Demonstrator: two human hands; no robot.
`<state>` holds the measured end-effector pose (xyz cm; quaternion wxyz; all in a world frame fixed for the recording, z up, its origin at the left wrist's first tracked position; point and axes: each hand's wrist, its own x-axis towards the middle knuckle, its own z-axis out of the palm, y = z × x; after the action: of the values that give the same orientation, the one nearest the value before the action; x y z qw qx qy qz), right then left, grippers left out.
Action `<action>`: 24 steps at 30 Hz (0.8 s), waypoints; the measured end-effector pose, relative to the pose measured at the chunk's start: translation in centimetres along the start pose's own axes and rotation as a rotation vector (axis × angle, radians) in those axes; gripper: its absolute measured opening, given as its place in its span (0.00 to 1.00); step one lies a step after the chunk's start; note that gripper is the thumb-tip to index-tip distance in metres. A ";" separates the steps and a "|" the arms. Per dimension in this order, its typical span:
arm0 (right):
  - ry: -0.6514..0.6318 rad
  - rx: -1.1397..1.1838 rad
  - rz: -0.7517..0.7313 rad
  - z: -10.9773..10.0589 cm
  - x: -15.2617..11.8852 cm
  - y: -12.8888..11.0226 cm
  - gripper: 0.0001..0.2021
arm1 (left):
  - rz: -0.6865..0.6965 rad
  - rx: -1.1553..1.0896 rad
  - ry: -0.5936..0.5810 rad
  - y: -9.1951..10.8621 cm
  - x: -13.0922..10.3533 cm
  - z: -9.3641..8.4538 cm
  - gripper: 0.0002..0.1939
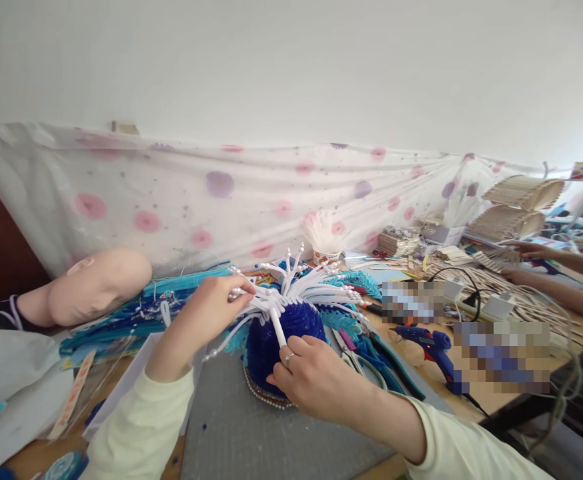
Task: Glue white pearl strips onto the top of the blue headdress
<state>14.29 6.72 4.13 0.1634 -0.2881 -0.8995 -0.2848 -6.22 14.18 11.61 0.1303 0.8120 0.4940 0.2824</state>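
A dark blue velvet cap (pixel 291 327) with a beaded rim sits on a grey mat (pixel 251 440). White cords (pixel 304 287) tipped with pearl beads fan out from its top. My left hand (pixel 216 303) pinches some of these cords at the cap's upper left. At the front of the cap, my right hand (pixel 316 377) has its fingers closed round the lower end of a white stick-like piece (pixel 277 328), whose upper end touches the base of the cords.
Scissors (pixel 349 350), pliers (pixel 396 367) and a blue glue gun (pixel 434 350) lie to the right. A mannequin head (pixel 96 287) rests at the left. Another person's hands (pixel 531 260) are at the far right, near wooden strips (pixel 516 303).
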 end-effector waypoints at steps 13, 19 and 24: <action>0.595 0.262 0.134 -3.7 -1.6 1.5 0.26 | 0.022 -0.029 -0.016 -0.2 0.3 0.2 0.12; 0.430 0.120 -0.027 -1.1 -0.2 1.0 0.22 | 0.027 -0.020 0.001 0.1 0.2 0.1 0.12; 0.499 0.176 0.020 -2.2 0.4 0.6 0.24 | 0.035 -0.016 -0.002 0.2 0.1 0.1 0.11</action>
<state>14.60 5.91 6.29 0.4074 -0.2028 -0.8499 -0.2657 -5.97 14.19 11.72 0.1322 0.8197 0.4773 0.2878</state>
